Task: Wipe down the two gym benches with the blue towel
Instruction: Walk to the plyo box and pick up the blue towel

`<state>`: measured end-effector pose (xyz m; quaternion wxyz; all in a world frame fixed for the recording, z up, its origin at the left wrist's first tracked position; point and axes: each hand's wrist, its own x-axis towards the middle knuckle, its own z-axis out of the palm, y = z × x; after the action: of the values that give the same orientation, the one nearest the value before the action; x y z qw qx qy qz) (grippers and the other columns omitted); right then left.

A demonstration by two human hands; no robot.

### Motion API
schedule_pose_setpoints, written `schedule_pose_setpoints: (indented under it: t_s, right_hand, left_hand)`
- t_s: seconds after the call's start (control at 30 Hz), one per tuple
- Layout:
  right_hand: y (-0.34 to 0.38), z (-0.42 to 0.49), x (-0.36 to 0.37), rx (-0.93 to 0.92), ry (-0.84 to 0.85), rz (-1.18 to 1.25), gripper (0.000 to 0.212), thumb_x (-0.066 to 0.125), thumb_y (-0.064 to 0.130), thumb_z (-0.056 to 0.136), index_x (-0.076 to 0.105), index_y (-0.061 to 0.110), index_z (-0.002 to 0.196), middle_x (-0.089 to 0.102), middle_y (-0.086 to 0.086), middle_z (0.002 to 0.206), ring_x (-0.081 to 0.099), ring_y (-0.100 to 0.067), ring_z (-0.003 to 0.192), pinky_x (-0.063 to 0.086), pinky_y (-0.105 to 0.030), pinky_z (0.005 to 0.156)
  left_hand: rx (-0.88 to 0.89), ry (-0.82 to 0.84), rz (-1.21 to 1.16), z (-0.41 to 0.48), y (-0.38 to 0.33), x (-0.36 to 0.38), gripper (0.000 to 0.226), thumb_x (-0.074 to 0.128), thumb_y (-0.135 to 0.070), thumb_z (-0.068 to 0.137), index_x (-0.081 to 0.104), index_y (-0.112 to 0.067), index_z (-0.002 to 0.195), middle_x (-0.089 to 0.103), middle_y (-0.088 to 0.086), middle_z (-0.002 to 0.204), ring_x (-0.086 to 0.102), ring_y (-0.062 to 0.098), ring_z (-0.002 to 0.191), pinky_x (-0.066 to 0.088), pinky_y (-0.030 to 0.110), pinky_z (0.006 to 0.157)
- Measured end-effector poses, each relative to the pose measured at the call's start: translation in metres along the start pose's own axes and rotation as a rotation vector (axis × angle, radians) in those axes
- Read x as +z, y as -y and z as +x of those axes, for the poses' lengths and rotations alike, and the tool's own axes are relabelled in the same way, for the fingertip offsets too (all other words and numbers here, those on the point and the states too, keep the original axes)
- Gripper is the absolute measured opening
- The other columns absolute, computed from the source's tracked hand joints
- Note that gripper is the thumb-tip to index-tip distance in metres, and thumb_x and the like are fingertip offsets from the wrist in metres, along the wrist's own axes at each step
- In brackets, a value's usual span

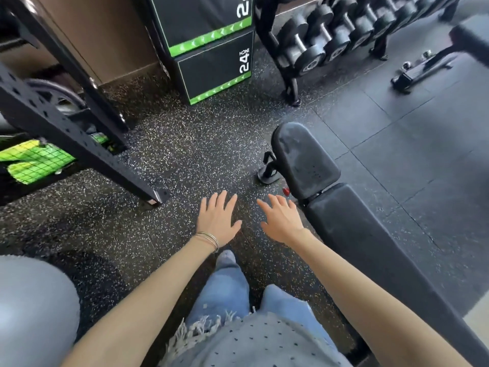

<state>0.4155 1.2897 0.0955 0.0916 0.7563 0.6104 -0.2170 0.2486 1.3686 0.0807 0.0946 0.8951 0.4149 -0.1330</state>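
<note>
The towel is showing nowhere in this view, so the wiping is not yet beginning. The near bench [354, 229] is lying just right of the right hand [281, 221], and its short pad is looking smeared and dusty. The far bench [473, 35] is sitting well apart at the upper right edge, only partly in view. Both hands are hovering over the speckled floor [185, 154], the left hand [218, 221] beside the right, neither touching anything. Each grip is standing apart, fingers spread and holding nothing.

The step in hand is probably fetching the towel. Doing this well is likely meaning finding it first and flattening it under 1 palm. The wiping is then running from the near bench's short pad down the long pad in overlapping strokes. It is also taking in the edges and the gap between the 2 pads, where grime is likely collecting. Beyond, 2 stacked boxes [211, 49], a dumbbell rack [330, 41] and a black frame [66, 123] are standing.
</note>
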Motion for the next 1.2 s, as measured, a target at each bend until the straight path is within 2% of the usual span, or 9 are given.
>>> schedule_pose_setpoints:
  t_s: [0.1,0.3,0.57,0.7,0.87,1.07,1.2]
  right_hand:
    - [0.022,0.025,-0.015,0.016,-0.047,0.074,0.063,0.052,0.034,0.092,0.026,0.022,0.147,0.029,-0.011,0.15,0.025,-0.03,0.138,0.025,-0.048,0.112]
    - [0.029,0.059,-0.03,0.064,-0.012,0.092,0.06,0.051,0.031,0.092,0.027,0.022,0.147,0.028,-0.01,0.15,0.024,-0.029,0.138,0.026,-0.047,0.111]
    - [-0.007,0.118,-0.051,0.115,0.024,0.079,0.054,0.048,0.026,0.092,0.031,0.022,0.144,0.033,-0.008,0.144,0.03,-0.029,0.133,0.03,-0.044,0.107]
    - [-0.031,0.164,-0.075,0.118,0.048,0.064,0.053,0.05,0.033,0.091,0.035,0.022,0.141,0.038,-0.009,0.14,0.035,-0.03,0.129,0.033,-0.045,0.104]
    - [-0.063,0.237,-0.125,0.085,0.014,0.053,0.055,0.05,0.036,0.092,0.033,0.02,0.142,0.038,-0.01,0.14,0.038,-0.033,0.126,0.035,-0.047,0.101]
    - [-0.099,0.302,-0.166,0.057,-0.011,0.071,0.051,0.048,0.032,0.092,0.036,0.02,0.14,0.039,-0.009,0.139,0.038,-0.033,0.126,0.034,-0.048,0.103]
    - [-0.115,0.332,-0.179,0.069,0.035,0.092,0.051,0.049,0.033,0.09,0.037,0.021,0.138,0.04,-0.009,0.137,0.039,-0.033,0.125,0.034,-0.046,0.101]
  left_hand:
    - [0.006,0.0,-0.012,0.024,0.022,-0.014,0.068,0.037,-0.055,0.091,0.02,-0.022,0.148,0.02,0.008,0.156,0.02,0.028,0.142,0.015,0.048,0.117]
    - [0.062,0.031,0.001,0.06,0.04,-0.023,0.065,0.037,-0.053,0.091,0.023,-0.023,0.147,0.032,0.005,0.152,0.021,0.027,0.142,0.014,0.048,0.116]
    - [0.096,0.084,-0.003,0.133,0.045,-0.034,0.061,0.039,-0.05,0.091,0.027,-0.024,0.146,0.037,0.003,0.148,0.023,0.027,0.141,0.014,0.047,0.117]
    - [0.099,0.081,-0.022,0.184,0.047,-0.056,0.061,0.038,-0.05,0.092,0.028,-0.023,0.146,0.034,0.004,0.15,0.023,0.027,0.141,0.017,0.045,0.116]
    - [0.062,0.056,-0.003,0.264,0.057,-0.095,0.061,0.039,-0.051,0.091,0.029,-0.023,0.144,0.036,0.005,0.149,0.035,0.024,0.135,0.025,0.042,0.113]
    - [0.049,0.053,0.021,0.344,0.05,-0.127,0.061,0.039,-0.051,0.091,0.028,-0.025,0.145,0.036,0.003,0.148,0.037,0.024,0.134,0.022,0.044,0.113]
    - [0.07,0.041,0.03,0.383,0.053,-0.141,0.06,0.039,-0.051,0.09,0.029,-0.026,0.144,0.04,0.002,0.145,0.039,0.023,0.132,0.021,0.045,0.113]
